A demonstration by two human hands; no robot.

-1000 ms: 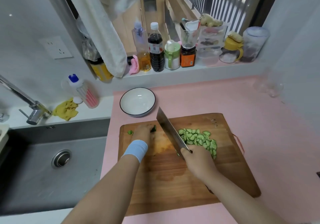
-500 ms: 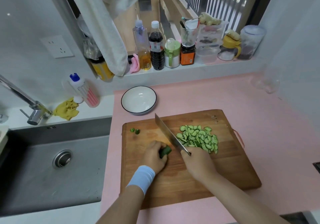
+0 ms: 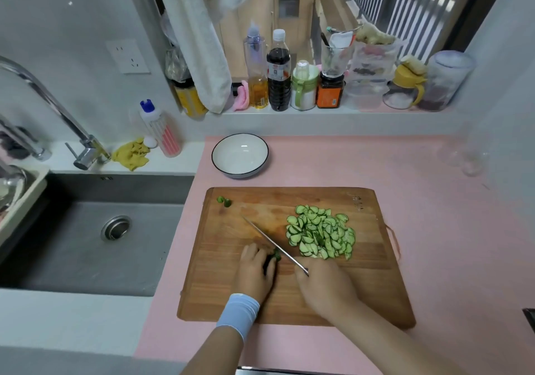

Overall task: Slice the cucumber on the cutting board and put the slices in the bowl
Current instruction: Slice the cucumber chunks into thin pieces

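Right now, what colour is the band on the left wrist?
Light blue wristband, seen in the head view.

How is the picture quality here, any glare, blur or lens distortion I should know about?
Head view: wide-angle lens bows the faucet and wall lines; soft daylight from the window, no harsh shadows; a small highlight on the bowl; cucumber slices sharp; the clear glasses at far right look smeared.

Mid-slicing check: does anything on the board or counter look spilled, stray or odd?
Only a small thing: two cucumber bits lie alone at the far left corner of the board, apart from the pile of slices. Nothing lies spilled on the counter, and the bowl stands upright, with no slices in it.
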